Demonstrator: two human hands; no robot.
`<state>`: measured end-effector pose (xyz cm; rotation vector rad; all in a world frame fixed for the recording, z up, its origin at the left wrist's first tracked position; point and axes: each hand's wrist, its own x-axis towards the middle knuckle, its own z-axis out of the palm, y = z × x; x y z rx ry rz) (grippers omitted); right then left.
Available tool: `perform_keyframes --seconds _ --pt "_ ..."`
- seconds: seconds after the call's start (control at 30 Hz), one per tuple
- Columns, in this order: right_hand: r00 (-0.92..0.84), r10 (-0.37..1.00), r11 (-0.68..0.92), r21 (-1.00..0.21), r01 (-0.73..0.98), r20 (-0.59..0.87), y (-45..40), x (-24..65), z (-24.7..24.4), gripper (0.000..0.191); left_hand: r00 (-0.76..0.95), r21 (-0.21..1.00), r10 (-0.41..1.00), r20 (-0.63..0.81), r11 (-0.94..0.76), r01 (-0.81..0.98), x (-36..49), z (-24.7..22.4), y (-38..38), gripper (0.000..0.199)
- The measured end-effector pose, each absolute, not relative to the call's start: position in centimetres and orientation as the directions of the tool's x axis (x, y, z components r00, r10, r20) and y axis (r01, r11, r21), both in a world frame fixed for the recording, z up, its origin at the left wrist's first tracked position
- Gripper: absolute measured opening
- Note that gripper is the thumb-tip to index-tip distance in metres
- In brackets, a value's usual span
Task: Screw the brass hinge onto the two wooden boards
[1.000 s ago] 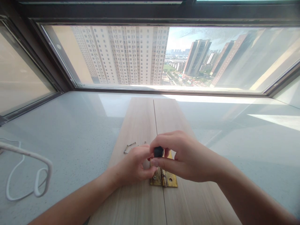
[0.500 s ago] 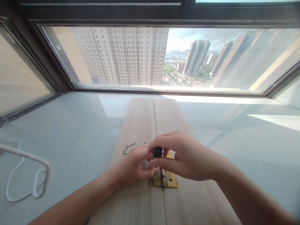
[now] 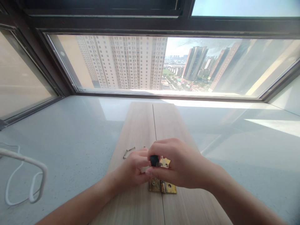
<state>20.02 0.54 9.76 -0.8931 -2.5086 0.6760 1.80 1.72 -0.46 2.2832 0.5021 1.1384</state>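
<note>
My right hand (image 3: 180, 164) is closed around a black-handled screwdriver (image 3: 154, 160), which I see from its end; the shaft is hidden. Beside it, the fingers of my left hand (image 3: 134, 167) are pinched together just under the handle, and whatever they hold is hidden. Below both hands a worn brass hinge (image 3: 172, 189) lies across the seam between two pale wooden boards (image 3: 138, 122). A screw head (image 3: 153, 183) shows in its left leaf, an open hole in its right leaf. My hands cover much of the hinge.
Several loose screws (image 3: 128, 152) lie on the left board, beyond my left hand. A white curved bar (image 3: 43, 175) and a white cable (image 3: 7, 190) are at the left. The boards rest on a pale speckled sill (image 3: 82, 131) below a dark-framed window (image 3: 150, 95).
The view has tilted up a little, so everything sits lower. Both hands and the screwdriver handle have shifted slightly left over the hinge, keeping their grip.
</note>
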Motion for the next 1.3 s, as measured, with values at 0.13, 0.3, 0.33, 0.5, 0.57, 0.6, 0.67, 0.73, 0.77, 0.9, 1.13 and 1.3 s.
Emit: perform_keyframes --seconds 0.13,0.3,0.33,0.5,0.57,0.6,0.67,0.73,0.77,0.9,1.13,1.3 --pt "-0.749 0.623 0.672 -0.645 0.364 0.226 0.18 20.14 10.26 0.018 0.571 0.584 0.512 0.642 -0.809 0.068 1.98 -0.42 1.8 0.01" --pt "-0.754 0.603 0.706 -0.614 0.352 0.262 0.11 20.03 10.28 0.014 0.547 0.568 0.512 0.663 -0.819 0.078 1.93 -0.58 1.6 0.01" --pt "-0.749 0.608 0.71 -0.603 0.364 0.264 0.19 19.99 10.18 0.01 0.547 0.576 0.52 0.655 -0.813 0.082 1.88 -0.64 1.56 0.008" --pt "-0.702 0.665 0.691 -0.566 0.449 0.254 0.33 19.88 9.84 0.008 0.55 0.631 0.563 0.617 -0.772 0.082 1.71 -0.9 1.65 0.007" --pt "-0.689 0.682 0.685 -0.542 0.486 0.244 0.22 19.91 9.89 0.012 0.549 0.642 0.564 0.617 -0.764 0.064 1.72 -0.96 1.72 0.011" --pt "-0.69 0.682 0.686 -0.539 0.489 0.242 0.16 19.93 9.95 0.01 0.549 0.646 0.563 0.618 -0.761 0.054 1.75 -0.96 1.72 0.011" --pt "-0.71 0.659 0.693 -0.567 0.445 0.249 0.06 19.97 10.13 0.008 0.546 0.646 0.559 0.625 -0.762 0.04 1.83 -0.88 1.66 0.011" --pt "-0.736 0.627 0.694 -0.614 0.377 0.257 0.03 20.0 10.3 0.022 0.545 0.64 0.554 0.63 -0.767 0.04 1.93 -0.67 1.55 0.012" --pt "-0.743 0.618 0.691 -0.63 0.355 0.259 0.04 20.01 10.36 0.028 0.547 0.637 0.552 0.629 -0.77 0.043 1.98 -0.54 1.48 0.014" --pt "-0.719 0.642 0.68 -0.63 0.375 0.266 0.14 20.15 10.31 0.02 0.563 0.636 0.549 0.617 -0.77 0.053 2.0 -0.14 1.32 0.016" --pt "-0.679 0.683 0.686 -0.554 0.472 0.267 0.25 20.14 9.82 0.012 0.542 0.644 0.591 0.597 -0.756 0.115 1.79 -0.61 1.36 0.007" --pt "-0.657 0.711 0.675 -0.506 0.536 0.252 0.09 19.96 9.9 0.016 0.526 0.631 0.568 0.633 -0.772 0.075 2.01 -0.47 1.29 0.012"
